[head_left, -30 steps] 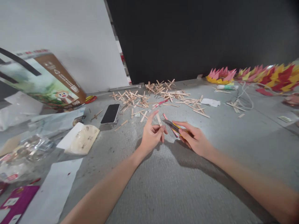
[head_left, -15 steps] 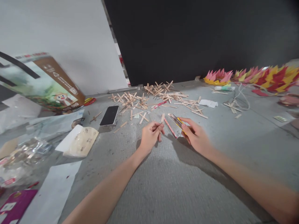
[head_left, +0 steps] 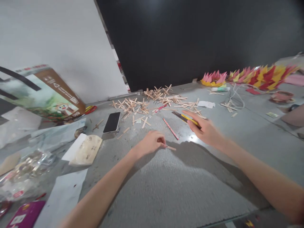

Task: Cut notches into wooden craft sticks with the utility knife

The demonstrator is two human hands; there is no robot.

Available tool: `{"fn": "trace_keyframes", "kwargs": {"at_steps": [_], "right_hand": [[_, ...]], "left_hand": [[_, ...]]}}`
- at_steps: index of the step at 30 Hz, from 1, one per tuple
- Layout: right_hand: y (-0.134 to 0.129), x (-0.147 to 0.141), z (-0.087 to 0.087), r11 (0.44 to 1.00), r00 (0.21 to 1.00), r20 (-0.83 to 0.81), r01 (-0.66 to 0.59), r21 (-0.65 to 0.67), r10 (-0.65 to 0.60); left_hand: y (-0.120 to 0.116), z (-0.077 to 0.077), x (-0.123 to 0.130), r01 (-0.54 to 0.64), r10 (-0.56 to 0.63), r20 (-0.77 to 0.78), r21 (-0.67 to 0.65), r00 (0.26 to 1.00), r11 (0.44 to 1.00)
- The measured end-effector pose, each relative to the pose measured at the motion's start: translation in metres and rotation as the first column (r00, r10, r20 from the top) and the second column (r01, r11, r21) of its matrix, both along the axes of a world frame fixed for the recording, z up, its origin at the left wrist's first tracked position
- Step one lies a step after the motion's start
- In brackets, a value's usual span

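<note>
My left hand point(head_left: 152, 142) pinches one end of a wooden craft stick point(head_left: 171, 148), low at the tabletop, with its free end pointing right. To the right and farther back, my right hand point(head_left: 204, 128) is closed around a yellow and black utility knife point(head_left: 193, 121), whose dark front end points up and left. Between the hands lies a pink patterned pencil-like rod point(head_left: 170, 129), touched by neither. Beyond them is a heap of loose and crossed craft sticks point(head_left: 133, 106). Part of the knife is hidden by my right fingers.
A phone point(head_left: 112, 122) lies left of the sticks, with a tissue pack point(head_left: 85, 150) nearer me. A printed bag point(head_left: 59, 95) stands at the left wall. Pink, yellow and red paper crowns point(head_left: 268, 77), a glue stick point(head_left: 220, 89) and a white cable point(head_left: 241, 99) are back right.
My left hand has come nearer to me and lowered the stick from upright to nearly flat. My right hand has moved slightly right with the knife, away from the left.
</note>
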State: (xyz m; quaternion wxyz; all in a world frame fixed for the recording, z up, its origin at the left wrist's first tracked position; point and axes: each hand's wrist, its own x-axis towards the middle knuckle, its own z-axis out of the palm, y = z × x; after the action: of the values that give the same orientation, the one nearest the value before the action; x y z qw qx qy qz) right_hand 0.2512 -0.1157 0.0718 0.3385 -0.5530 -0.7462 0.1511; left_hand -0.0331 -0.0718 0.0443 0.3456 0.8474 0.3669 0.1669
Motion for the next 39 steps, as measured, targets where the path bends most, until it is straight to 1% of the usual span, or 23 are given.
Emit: {"fn": "trace_keyframes", "kwargs": {"at_steps": [2,5,8,11,13,16,19,24,28,34,39], "right_hand": [[-0.007,0.0,0.011,0.996,0.994,0.08,-0.078,-0.042,0.081],[-0.018,-0.003,0.02,0.963,0.953,0.186,-0.21,-0.17,0.241],[-0.027,-0.006,0.019,0.92,0.899,0.259,-0.282,-0.272,0.352],[-0.033,-0.006,0.014,0.897,0.855,0.318,-0.313,-0.313,0.409],[-0.034,-0.005,0.011,0.892,0.833,0.355,-0.316,-0.323,0.424],[-0.036,-0.003,0.01,0.899,0.827,0.378,-0.31,-0.309,0.415],[-0.036,-0.003,0.01,0.902,0.821,0.391,-0.315,-0.295,0.415],[-0.034,-0.005,0.008,0.9,0.802,0.415,-0.337,-0.278,0.429],[-0.032,-0.007,0.008,0.899,0.787,0.437,-0.354,-0.259,0.436],[-0.028,-0.008,0.006,0.892,0.769,0.453,-0.39,-0.226,0.451],[-0.025,-0.007,0.004,0.895,0.769,0.458,-0.376,-0.24,0.446]], "left_hand": [[-0.001,-0.006,-0.001,-0.01,0.008,0.042,0.051,0.999,0.999],[-0.002,-0.014,-0.002,-0.037,0.033,0.112,0.034,0.993,0.999],[0.0,-0.022,-0.003,-0.025,0.022,0.169,0.015,0.985,1.0],[0.001,-0.025,-0.004,-0.002,-0.003,0.174,0.03,0.985,1.0],[0.001,-0.024,-0.005,0.01,-0.018,0.164,0.049,0.986,0.999],[0.0,-0.021,-0.005,0.022,-0.032,0.138,0.076,0.99,0.997],[-0.001,-0.018,-0.006,0.01,-0.019,0.114,0.084,0.993,0.996],[0.001,-0.019,-0.008,-0.015,0.004,0.106,0.102,0.994,0.995],[0.001,-0.019,-0.007,-0.014,0.008,0.077,0.081,0.997,0.997],[0.003,-0.021,-0.008,-0.015,0.011,0.084,0.05,0.996,0.999],[0.003,-0.023,-0.008,-0.013,0.01,0.096,0.028,0.995,1.0]]}}
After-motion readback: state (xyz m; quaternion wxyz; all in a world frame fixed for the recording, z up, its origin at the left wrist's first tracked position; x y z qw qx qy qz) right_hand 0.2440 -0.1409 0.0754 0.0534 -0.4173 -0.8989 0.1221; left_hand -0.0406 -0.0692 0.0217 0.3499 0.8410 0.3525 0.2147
